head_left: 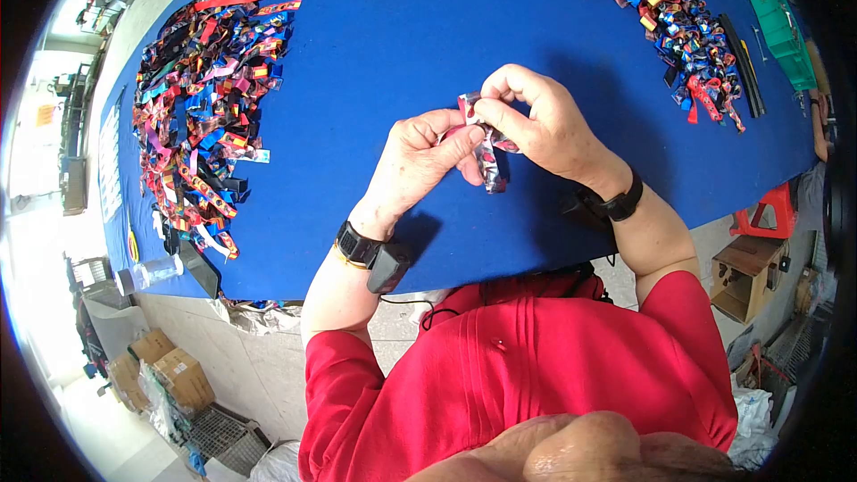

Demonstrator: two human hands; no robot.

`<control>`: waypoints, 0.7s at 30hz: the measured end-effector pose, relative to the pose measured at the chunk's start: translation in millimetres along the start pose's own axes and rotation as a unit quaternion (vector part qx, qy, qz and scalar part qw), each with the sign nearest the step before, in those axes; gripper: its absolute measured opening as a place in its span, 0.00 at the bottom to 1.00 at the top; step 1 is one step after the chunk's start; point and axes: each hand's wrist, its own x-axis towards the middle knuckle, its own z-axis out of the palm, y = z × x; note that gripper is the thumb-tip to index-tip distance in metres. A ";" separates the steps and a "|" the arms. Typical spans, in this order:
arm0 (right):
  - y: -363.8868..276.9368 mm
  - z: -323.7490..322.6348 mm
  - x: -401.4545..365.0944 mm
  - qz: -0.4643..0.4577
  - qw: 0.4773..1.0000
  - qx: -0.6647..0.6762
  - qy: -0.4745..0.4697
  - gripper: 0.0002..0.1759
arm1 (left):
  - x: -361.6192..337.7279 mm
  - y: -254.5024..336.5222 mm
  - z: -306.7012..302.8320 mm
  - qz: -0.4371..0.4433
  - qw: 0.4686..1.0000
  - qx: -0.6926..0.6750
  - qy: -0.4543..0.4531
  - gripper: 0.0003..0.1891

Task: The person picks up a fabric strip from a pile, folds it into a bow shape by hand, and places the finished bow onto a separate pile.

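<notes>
Over the middle of the blue table, my left hand pinches a patterned ribbon strip in dark red, white and grey. My right hand grips the same strip from the other side, thumb and forefinger pressed together. The two hands nearly touch. One end of the strip hangs below the fingers and another part shows above them. Fingers hide its middle. Both wrists wear black bands.
A large pile of coloured ribbons lies at the left. Folded ribbon pieces lie at the upper right, beside black strips and a green tray. A clear bottle lies at the left edge. A red stool stands right.
</notes>
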 end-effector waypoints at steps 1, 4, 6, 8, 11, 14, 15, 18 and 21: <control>-0.7 -0.5 0.1 0.008 1.000 -0.002 -0.001 0.08 | 0.2 -0.6 -1.1 -0.003 1.000 -0.002 -0.004 0.12; -2.5 -2.5 0.7 0.026 1.000 -0.002 0.000 0.08 | -1.0 1.8 -0.1 -0.002 0.999 0.032 0.001 0.12; -1.8 -1.1 0.6 0.030 1.000 0.009 0.004 0.08 | 0.0 -0.4 0.1 0.003 1.000 0.010 0.005 0.11; -2.9 -1.7 0.7 0.028 1.000 0.010 0.006 0.08 | 0.1 -0.4 0.6 0.007 1.000 -0.004 0.007 0.10; -1.2 -0.3 0.5 0.010 1.000 0.001 0.017 0.08 | -0.6 1.1 1.1 0.009 1.000 -0.011 0.006 0.09; 3.8 0.0 0.6 0.005 1.000 -0.008 0.025 0.08 | -0.2 0.6 0.4 0.012 1.000 -0.017 0.005 0.08; 4.2 -0.4 0.8 0.006 1.000 -0.010 0.027 0.08 | -0.3 0.5 0.8 0.015 1.000 -0.018 0.006 0.07; -6.0 -2.6 1.3 0.057 0.998 0.037 0.003 0.09 | 0.0 -0.3 2.6 0.027 0.999 -0.012 0.024 0.07; 2.6 -2.5 2.4 0.046 0.998 0.042 -0.016 0.10 | 1.5 -1.8 1.4 0.054 0.996 -0.052 0.040 0.06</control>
